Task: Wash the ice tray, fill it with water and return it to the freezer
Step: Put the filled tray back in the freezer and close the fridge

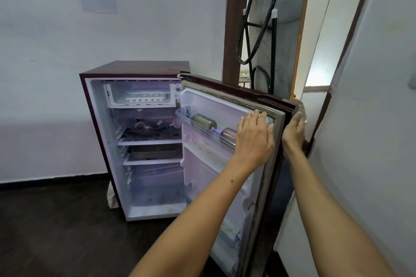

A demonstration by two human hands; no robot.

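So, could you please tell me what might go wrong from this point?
1. The left hand lies flat inside the open door, so fingers might get pinched if it swings shut.
2. Bottles lying in the door shelf could roll.
3. The ice tray sits deep in the freezer; pulling it may spill anything inside.

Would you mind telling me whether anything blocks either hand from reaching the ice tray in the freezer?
Nothing visible does. The door is open, both hands rest on its edge, and the ice tray lies exposed in the freezer at the top.
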